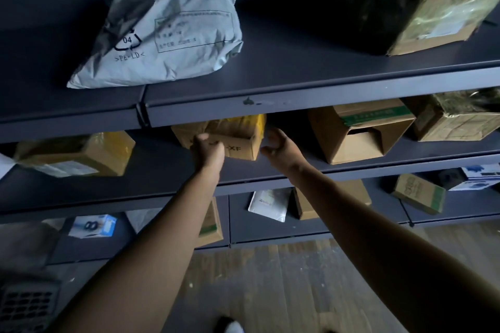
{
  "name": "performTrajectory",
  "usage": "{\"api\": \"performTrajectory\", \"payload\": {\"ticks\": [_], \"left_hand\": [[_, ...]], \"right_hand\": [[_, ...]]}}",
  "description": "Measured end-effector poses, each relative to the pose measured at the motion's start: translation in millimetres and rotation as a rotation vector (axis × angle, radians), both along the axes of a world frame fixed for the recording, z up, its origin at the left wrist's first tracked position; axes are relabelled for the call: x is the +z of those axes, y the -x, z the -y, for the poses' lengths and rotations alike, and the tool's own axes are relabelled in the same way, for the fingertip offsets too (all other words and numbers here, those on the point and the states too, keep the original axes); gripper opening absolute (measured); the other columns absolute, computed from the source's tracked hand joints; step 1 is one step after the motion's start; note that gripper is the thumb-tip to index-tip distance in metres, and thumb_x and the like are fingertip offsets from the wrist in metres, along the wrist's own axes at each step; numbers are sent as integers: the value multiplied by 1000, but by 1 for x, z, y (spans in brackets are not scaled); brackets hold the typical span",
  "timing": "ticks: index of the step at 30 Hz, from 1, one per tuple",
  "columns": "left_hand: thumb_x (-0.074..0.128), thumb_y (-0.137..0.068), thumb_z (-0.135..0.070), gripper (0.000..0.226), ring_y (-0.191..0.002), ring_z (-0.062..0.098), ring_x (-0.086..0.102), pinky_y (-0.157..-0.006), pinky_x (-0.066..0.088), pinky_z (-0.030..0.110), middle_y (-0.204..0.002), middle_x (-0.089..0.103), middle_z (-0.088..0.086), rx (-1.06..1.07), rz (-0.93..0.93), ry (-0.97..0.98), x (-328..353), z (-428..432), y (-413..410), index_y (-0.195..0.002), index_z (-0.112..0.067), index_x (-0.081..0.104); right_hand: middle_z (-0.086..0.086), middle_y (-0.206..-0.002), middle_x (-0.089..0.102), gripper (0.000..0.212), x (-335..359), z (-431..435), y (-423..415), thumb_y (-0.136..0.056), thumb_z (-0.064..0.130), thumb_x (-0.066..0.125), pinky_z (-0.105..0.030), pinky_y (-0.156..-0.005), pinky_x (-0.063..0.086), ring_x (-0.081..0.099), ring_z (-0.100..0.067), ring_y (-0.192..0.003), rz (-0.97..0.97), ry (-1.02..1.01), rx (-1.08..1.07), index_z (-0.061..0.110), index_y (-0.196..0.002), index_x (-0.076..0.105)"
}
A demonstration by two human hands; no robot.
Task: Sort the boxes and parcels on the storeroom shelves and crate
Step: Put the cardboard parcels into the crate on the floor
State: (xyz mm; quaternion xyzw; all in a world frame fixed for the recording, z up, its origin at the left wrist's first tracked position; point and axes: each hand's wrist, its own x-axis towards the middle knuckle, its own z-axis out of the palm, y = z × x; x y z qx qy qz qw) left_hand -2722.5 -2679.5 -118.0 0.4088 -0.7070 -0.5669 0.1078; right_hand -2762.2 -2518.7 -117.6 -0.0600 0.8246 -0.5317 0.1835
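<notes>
While reaching up to the middle shelf (162,167), curled the left hand (208,147) over the left front corner of the small cardboard box (240,144), marked XF, bound in yellow tape and sitting partly under the upper shelf (297,73). Held the right hand (276,144) apart from the left, cupped at the box's right end; could not tell whether gripping or only near. Saw to the right, on the same shelf, an open carton (357,135) lying on its side, flaps spread, showing only an inner flap and a dark hollow. Noted a yellow-taped box (81,154) well apart on the left. Found on the upper shelf a crumpled grey mailer bag (162,32), sealed, contents hidden, and a film-wrapped box (433,8). Glimpsed a gridded crate (27,303) at bottom left, inside too dark to read
</notes>
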Motion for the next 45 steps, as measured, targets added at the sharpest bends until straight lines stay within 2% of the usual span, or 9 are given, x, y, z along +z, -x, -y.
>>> {"api": "performTrajectory", "payload": {"ticks": [5, 12, 19, 23, 28, 32, 38, 41, 45], "left_hand": [[48, -94, -5, 55, -133, 33, 40, -107, 34, 35, -149, 35, 16, 62, -24, 84, -2, 66, 14, -146, -4, 30], [53, -89, -19, 66, -128, 24, 45, -108, 37, 39, -143, 44, 3, -170, 24, -106, -21, 109, 10, -148, -29, 26], [42, -103, -26, 46, -137, 21, 35, -110, 26, 28, -151, 36, 6, -161, 22, -201, -15, 122, 26, -146, -14, 35], [46, -100, -28, 38, -130, 21, 42, -107, 33, 33, -134, 47, 3, -164, 47, -187, -22, 129, 14, -137, -17, 45], [60, -90, -40, 33, -115, 21, 52, -89, 43, 35, -122, 55, 3, -136, 92, -202, -33, 121, -37, -118, -23, 54], [70, -81, -36, 42, -105, 24, 60, -73, 47, 34, -121, 60, 9, -81, 40, -284, -21, 93, -76, -114, -19, 53], [70, -76, -52, 45, -107, 20, 57, -94, 46, 43, -116, 60, 0, -83, -9, -173, 35, 31, -146, -113, -34, 52], [66, -83, -53, 26, -104, 15, 57, -92, 44, 38, -111, 62, -3, -34, -39, -186, 55, 4, -171, -100, -37, 56], [60, -73, -73, 57, -106, 19, 58, -96, 48, 45, -116, 61, 1, 27, -44, -147, 79, -22, -195, -113, -34, 50]], "right_hand": [[-11, -138, 53, 62, -11, 45, 9, -94, 15, 57, -29, -75, 46, 58, -26, -104, 45, -37, -40, 22, -149, 31], [-7, -103, 57, 49, -29, 67, 7, -91, 29, 61, -22, -58, 42, 53, -15, -75, 139, -51, -217, 10, -133, 45], [-12, -128, 57, 56, -34, 73, 9, -95, 38, 54, -46, -94, 51, 58, -28, -109, 138, -127, -182, 15, -144, 39], [-7, -104, 57, 43, -31, 70, 5, -92, 32, 57, -30, -68, 49, 53, -21, -90, 150, -68, -257, 12, -129, 51], [-13, -115, 56, 51, -27, 45, -21, -83, 49, 63, -26, -60, 36, 52, -23, -89, 278, 23, -355, 21, -121, 44], [-10, -103, 54, 41, -22, 20, -45, -91, 41, 62, -40, -73, 44, 55, -23, -84, 381, 159, -337, 20, -114, 35], [-13, -112, 54, 42, 1, -26, -78, -92, 48, 57, -69, -95, 42, 59, -27, -91, 420, 199, -269, 21, -115, 34], [-16, -116, 56, 46, 26, -48, -91, -88, 55, 57, -61, -92, 47, 59, -34, -105, 450, 227, -229, 22, -112, 37], [-16, -112, 59, 48, 55, -68, -107, -86, 59, 57, -54, -92, 48, 61, -32, -99, 470, 236, -173, 23, -111, 39]]}}
